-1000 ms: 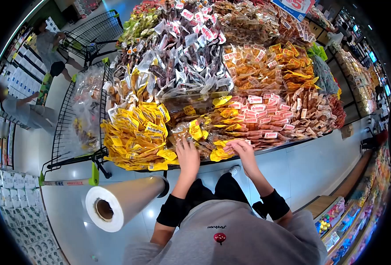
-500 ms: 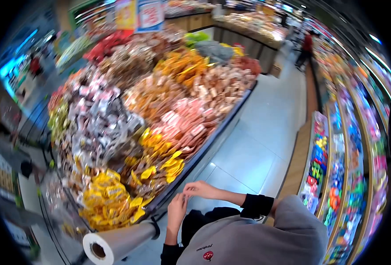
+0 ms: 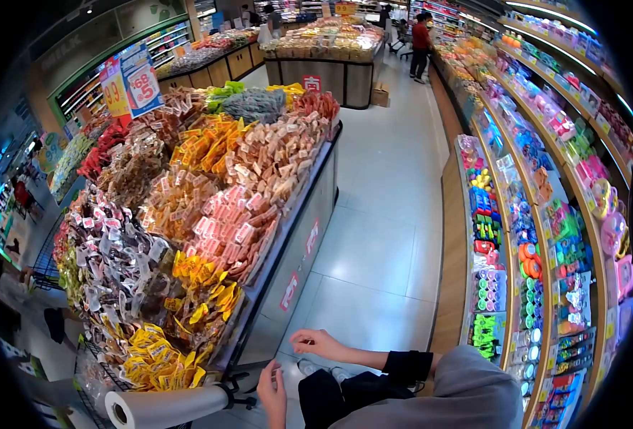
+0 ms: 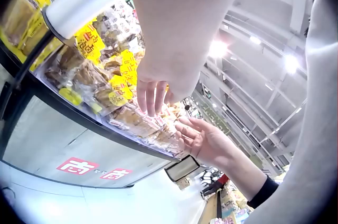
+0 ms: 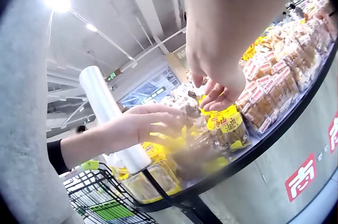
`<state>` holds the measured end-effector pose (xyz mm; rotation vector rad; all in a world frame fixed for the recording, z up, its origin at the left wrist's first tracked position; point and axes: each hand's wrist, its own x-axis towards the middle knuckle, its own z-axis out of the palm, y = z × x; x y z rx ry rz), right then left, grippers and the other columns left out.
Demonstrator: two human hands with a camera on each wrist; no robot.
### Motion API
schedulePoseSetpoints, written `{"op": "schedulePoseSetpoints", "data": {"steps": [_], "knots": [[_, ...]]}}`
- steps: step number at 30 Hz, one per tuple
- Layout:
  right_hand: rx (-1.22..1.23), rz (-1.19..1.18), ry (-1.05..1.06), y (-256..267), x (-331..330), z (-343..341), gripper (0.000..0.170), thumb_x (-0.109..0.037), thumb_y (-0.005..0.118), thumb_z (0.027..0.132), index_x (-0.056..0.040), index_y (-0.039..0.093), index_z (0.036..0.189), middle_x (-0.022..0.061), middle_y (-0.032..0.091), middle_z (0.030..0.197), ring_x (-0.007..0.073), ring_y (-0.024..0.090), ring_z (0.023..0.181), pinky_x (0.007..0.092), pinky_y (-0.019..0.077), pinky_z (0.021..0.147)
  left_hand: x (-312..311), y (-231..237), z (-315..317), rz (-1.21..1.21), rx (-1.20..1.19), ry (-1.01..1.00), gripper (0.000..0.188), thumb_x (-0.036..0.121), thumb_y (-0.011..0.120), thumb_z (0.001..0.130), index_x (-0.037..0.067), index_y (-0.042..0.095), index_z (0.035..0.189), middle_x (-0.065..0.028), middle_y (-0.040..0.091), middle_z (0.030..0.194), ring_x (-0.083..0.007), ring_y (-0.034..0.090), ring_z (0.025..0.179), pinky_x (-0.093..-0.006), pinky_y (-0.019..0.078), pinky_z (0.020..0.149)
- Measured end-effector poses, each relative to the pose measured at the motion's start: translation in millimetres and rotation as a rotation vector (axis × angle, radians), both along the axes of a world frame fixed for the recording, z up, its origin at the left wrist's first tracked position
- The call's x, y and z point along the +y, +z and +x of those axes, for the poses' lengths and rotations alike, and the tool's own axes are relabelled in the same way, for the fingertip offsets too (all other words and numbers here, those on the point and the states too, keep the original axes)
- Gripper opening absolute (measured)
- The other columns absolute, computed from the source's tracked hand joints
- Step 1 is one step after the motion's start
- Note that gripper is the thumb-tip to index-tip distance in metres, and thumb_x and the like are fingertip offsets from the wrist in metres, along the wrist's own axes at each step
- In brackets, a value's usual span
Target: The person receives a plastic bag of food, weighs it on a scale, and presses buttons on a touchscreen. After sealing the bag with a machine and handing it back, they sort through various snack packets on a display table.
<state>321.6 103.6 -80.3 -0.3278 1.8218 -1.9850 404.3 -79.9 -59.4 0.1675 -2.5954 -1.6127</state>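
In the head view my left hand (image 3: 271,392) hangs in the air beside the plastic roll (image 3: 177,403), fingers loosely bent and holding nothing. My right hand (image 3: 321,344) is above and to its right, past the stall's edge, also empty with relaxed fingers. The hands do not touch. Heaped on the stall are yellow snack packs (image 3: 160,361) nearest me and pink-labelled packs (image 3: 225,232) farther back. The left wrist view has the left hand (image 4: 163,71) above the right hand (image 4: 211,145). Both hands also appear in the right wrist view, the right hand (image 5: 219,71) and left hand (image 5: 134,129).
A tiled aisle (image 3: 374,236) runs along the stall's dark edge (image 3: 291,207). Shelves of colourful goods (image 3: 538,236) line the right side. Another stall (image 3: 324,68) and a person in red (image 3: 421,46) are farther off. A cart (image 5: 95,192) stands near the roll.
The head view has swung right, from the snack packs toward the aisle. Both hands have come away from the packs; they were close together half a second ago and are now apart.
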Motion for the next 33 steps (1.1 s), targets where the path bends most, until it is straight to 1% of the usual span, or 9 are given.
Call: {"op": "schedulePoseSetpoints", "data": {"steps": [4,7,8,14,20,22,25,26,33], "knots": [[0.025,-0.015,0.009,11,-11,20,0.021,-0.017,0.056,0.09,-0.0032,0.052,0.106,0.0059,0.064,0.08,0.0121,0.061,0.076,0.0278,0.047,0.07,-16,13,36,-0.06,0.018,0.077,0.024,0.002,0.052,0.088,-0.001,0.057,0.111,-0.0125,0.064,0.093,-0.0199,0.065,0.079,-0.0292,0.0509,0.066],[0.053,0.012,0.006,22,-21,39,0.02,-0.016,0.056,0.09,-0.0032,0.052,0.105,0.005,0.063,0.078,0.0113,0.06,0.073,0.0274,0.0462,0.068,-35,30,60,-0.227,0.078,0.032,0.025,0.01,0.049,0.091,0.004,0.056,0.114,-0.0165,0.062,0.102,-0.0314,0.059,0.09,-0.0375,0.0471,0.078],[0.047,0.03,0.026,23,-26,46,0.021,-0.016,0.057,0.089,-0.0042,0.053,0.106,0.0046,0.063,0.08,0.0109,0.06,0.076,0.0268,0.0462,0.07,-38,37,68,-0.156,0.033,0.079,0.025,0.011,0.052,0.09,-0.002,0.059,0.109,-0.0183,0.062,0.105,-0.0318,0.058,0.098,-0.036,0.044,0.085],[0.067,0.048,0.115,15,-77,105,0.022,-0.016,0.057,0.089,-0.0057,0.054,0.109,0.0037,0.064,0.084,0.0102,0.061,0.081,0.0256,0.0476,0.074,-84,37,132,-0.084,0.07,0.085,0.025,0.014,0.051,0.091,-0.001,0.059,0.109,-0.0177,0.062,0.103,-0.0323,0.059,0.095,-0.0365,0.045,0.083],[0.042,0.007,0.083,-4,-87,144,0.021,-0.014,0.055,0.09,-0.005,0.055,0.109,0.0044,0.065,0.087,0.0108,0.062,0.082,0.0256,0.0486,0.075,-101,1,155,-0.186,-0.013,-0.077,0.024,0.016,0.052,0.091,0.0,0.06,0.106,-0.018,0.062,0.102,-0.0319,0.06,0.093,-0.0371,0.0459,0.081],[-0.016,0.018,0.008,7,-70,149,0.021,-0.014,0.056,0.09,-0.0049,0.056,0.109,0.0047,0.065,0.088,0.0109,0.061,0.083,0.0254,0.0486,0.075,-85,-3,151,-0.125,-0.074,-0.111,0.023,0.017,0.053,0.091,0.002,0.06,0.107,-0.0172,0.063,0.103,-0.0291,0.06,0.095,-0.0378,0.0455,0.084],[0.009,0.003,-0.12,-12,-29,147,0.021,-0.014,0.056,0.09,-0.0039,0.057,0.108,0.0052,0.065,0.088,0.0111,0.061,0.084,0.0249,0.0485,0.075,-48,-12,122,0.091,-0.113,-0.245,0.023,0.007,0.05,0.092,-0.006,0.056,0.11,-0.0152,0.063,0.093,-0.0189,0.064,0.081,-0.0277,0.0503,0.069],[-0.009,0.01,-0.159,-15,-12,144,0.022,-0.014,0.057,0.09,-0.0036,0.057,0.108,0.0053,0.065,0.088,0.0111,0.061,0.084,0.0249,0.0486,0.075,-36,-15,111,0.043,-0.052,-0.302,0.022,0.007,0.05,0.092,-0.005,0.057,0.108,-0.0151,0.064,0.092,-0.018,0.064,0.082,-0.0275,0.0507,0.07],[-0.057,0.102,-0.484,-22,147,121,0.023,-0.013,0.056,0.09,-0.004,0.057,0.11,0.0057,0.065,0.091,0.012,0.061,0.085,0.0261,0.0487,0.079,110,-19,8,-0.033,0.016,-0.589,0.019,0.01,0.055,0.089,0.002,0.06,0.105,-0.0144,0.066,0.091,-0.0212,0.067,0.078,-0.0303,0.0526,0.064]]}}
